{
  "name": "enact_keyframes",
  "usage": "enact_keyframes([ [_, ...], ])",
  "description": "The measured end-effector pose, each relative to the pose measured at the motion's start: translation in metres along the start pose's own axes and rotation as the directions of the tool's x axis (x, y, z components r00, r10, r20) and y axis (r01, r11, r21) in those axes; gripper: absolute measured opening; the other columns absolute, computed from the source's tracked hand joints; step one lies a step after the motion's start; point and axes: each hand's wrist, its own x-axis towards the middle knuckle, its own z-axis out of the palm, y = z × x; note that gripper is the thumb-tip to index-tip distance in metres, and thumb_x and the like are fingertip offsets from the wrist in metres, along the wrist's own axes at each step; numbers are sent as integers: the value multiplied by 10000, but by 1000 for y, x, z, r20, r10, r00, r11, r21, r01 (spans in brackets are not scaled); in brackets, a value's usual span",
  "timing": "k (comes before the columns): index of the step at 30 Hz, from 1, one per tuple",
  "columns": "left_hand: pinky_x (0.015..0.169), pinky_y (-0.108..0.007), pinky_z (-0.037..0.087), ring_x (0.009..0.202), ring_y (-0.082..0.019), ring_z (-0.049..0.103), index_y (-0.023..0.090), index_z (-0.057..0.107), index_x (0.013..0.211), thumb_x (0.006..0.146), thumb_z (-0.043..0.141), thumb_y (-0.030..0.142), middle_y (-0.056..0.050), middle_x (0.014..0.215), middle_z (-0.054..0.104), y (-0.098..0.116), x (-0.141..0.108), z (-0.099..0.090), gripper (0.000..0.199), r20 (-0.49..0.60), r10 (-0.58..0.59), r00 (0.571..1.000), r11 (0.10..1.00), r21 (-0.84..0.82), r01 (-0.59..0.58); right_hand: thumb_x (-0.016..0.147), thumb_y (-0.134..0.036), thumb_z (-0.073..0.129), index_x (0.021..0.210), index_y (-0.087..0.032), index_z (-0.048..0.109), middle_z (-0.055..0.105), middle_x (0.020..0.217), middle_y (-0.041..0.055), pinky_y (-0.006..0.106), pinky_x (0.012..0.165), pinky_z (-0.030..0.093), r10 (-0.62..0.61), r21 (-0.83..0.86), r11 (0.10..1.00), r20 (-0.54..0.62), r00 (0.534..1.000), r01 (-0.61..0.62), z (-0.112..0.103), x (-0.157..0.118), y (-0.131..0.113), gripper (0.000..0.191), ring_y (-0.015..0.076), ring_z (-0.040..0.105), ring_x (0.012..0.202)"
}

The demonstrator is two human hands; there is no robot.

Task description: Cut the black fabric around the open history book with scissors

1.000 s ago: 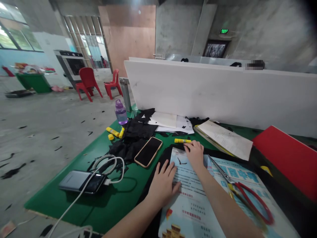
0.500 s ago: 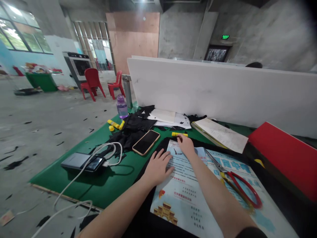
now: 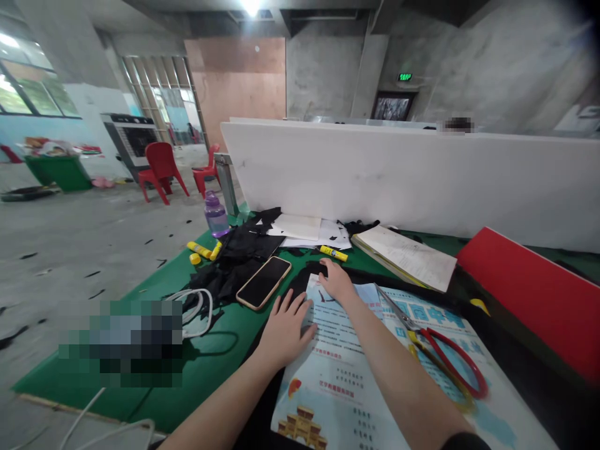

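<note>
My left hand (image 3: 285,328) lies flat with fingers spread over the left edge of a printed pale-blue leaflet (image 3: 337,369) and the black cloth beneath it. At the leaflet's top edge rests my right hand (image 3: 336,282), its fingers slightly bent and apart, nothing visibly held. Just beyond those fingers is a yellow glue stick (image 3: 334,253), not touched. Scissors (image 3: 422,331) with red and yellow handles lie partly open on the printed sheet, right of my right forearm. A phone (image 3: 264,282) lies beyond my left hand.
Black cloth scraps (image 3: 244,247), white papers (image 3: 304,231) and a purple bottle (image 3: 216,215) sit toward the back left. A paper stack (image 3: 407,253) and a red board (image 3: 534,300) are at right. A white panel (image 3: 398,181) stands behind. A white cable (image 3: 206,312) runs at left.
My right hand has drawn back slightly from the glue stick, which now lies tilted and apart from the fingers. The view has shifted a little; my left hand stays on the leaflet's edge.
</note>
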Motion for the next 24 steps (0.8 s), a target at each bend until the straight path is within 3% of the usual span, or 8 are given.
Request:
enact_keyframes([
  [7,1094,-525,238,1369,-311,254,276,443,1344,894,406,500,-23,1438,420,1,0,-2,504,-7,10,1000,1000,-6,-10,877,-238,460,1090,-154,630,617,1186,96,306,981,404,-85,-83,993,7,996,85,-2,-3,-9,286,197,533,1130],
  [13,1074,-537,269,1362,-320,270,262,443,1344,890,427,448,-35,1436,423,3,0,-4,491,4,22,1000,999,26,-22,885,-268,462,1121,-146,646,624,1203,110,344,991,410,-101,-153,983,31,994,104,4,-2,-9,323,217,531,1162],
  [18,1072,-528,273,1358,-313,283,265,446,1341,890,433,438,-34,1426,437,4,0,-4,484,-9,25,1000,999,35,-25,891,-271,464,1150,-114,627,608,1227,120,314,1008,385,-108,-201,973,25,994,111,4,-4,-10,344,207,511,1187],
  [21,1073,-520,274,1355,-309,291,265,453,1335,890,430,441,-35,1419,445,4,-1,-3,479,-18,25,1000,999,40,-25,894,-256,459,1133,-103,624,612,1209,135,332,987,386,-118,-226,967,7,993,116,-2,-8,-17,328,217,526,1148],
  [24,1073,-511,274,1348,-306,307,258,460,1327,887,439,437,-44,1405,461,5,-2,-3,476,-31,35,999,998,48,-33,894,-230,445,1124,-100,610,597,1207,153,407,994,340,-148,-254,958,-27,989,136,-22,-13,-36,312,256,509,1124],
])
